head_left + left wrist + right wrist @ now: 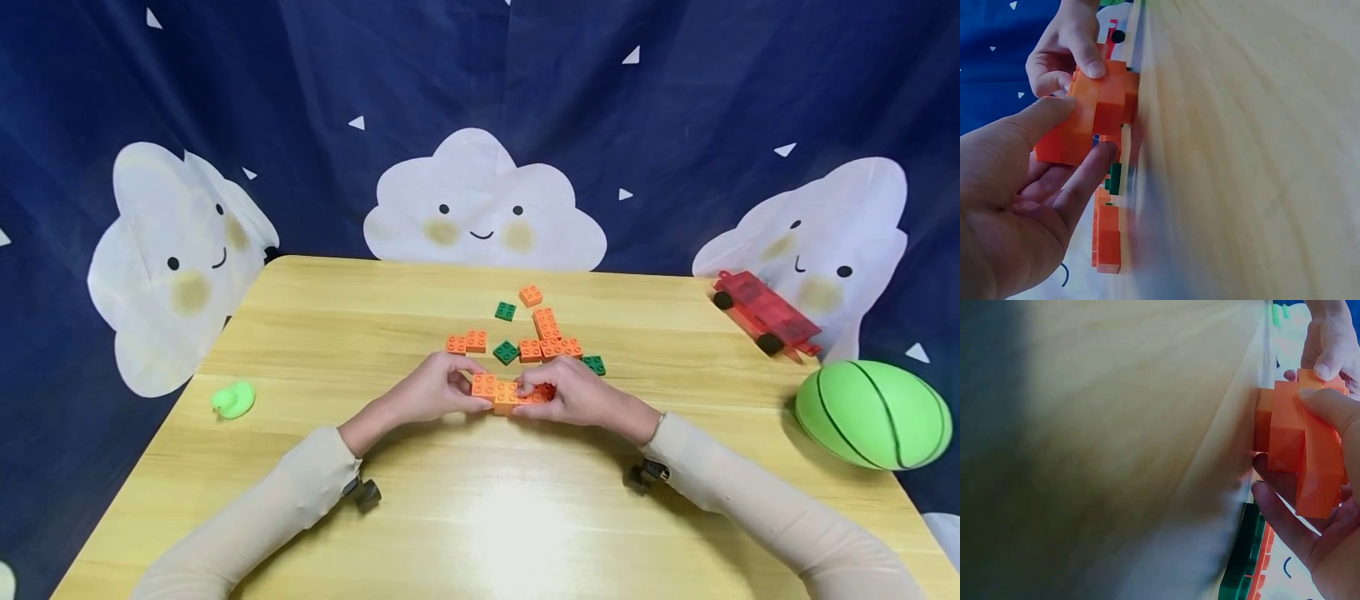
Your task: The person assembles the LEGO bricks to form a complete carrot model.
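Both hands hold one joined stack of orange toy building bricks (pixel 506 397) just in front of the loose bricks, near the table's middle. My left hand (pixel 438 387) pinches its left end, thumb on the near side in the left wrist view. At the right end, my right hand (pixel 573 392) grips it with the thumb (pixel 1329 406) laid across an upper brick. Seen from the right wrist, the stack (pixel 1287 425) is stepped, with bricks in offset layers. Its far side is partly hidden by the fingers.
Behind the hands lie several loose orange bricks (pixel 546 323) and green bricks (pixel 506 352). A green toy duck (pixel 236 400) sits at the left. Toward the right edge are a red toy car (pixel 765 312) and a green ball (pixel 873 414). The wooden table (pixel 360 308) meets a dark blue cloud-print curtain (pixel 420 67).
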Tool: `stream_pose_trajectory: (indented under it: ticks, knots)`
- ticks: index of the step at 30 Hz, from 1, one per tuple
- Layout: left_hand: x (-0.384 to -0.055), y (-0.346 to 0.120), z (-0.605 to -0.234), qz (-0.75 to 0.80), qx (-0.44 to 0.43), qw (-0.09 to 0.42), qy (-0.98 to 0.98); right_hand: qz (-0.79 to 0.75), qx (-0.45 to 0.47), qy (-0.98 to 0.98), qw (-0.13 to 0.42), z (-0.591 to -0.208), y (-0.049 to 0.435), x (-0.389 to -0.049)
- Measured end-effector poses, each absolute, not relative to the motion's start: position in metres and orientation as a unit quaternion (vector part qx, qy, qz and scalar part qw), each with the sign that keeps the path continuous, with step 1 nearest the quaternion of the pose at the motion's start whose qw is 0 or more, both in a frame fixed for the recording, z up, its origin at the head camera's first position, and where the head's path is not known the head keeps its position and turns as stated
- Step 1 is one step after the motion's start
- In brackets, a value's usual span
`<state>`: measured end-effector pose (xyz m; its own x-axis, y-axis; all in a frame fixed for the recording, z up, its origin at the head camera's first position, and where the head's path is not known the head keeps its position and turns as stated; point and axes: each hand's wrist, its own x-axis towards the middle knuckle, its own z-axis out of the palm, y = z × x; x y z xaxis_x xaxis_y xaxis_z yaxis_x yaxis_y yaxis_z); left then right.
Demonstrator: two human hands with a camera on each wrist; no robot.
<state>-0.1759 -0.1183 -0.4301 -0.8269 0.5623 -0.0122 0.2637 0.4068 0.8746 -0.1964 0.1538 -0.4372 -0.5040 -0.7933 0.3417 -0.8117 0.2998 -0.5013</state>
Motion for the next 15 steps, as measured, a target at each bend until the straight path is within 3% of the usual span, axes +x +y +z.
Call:
stream_pose_trajectory:
  ticks: [15]
  knots:
    - [-0.176, -0.105, -0.425, 0.395, 0.292, 0.104, 0.865, 0.257, 0.508, -0.821, -0.039, -0.41, 0.158, -0.2]
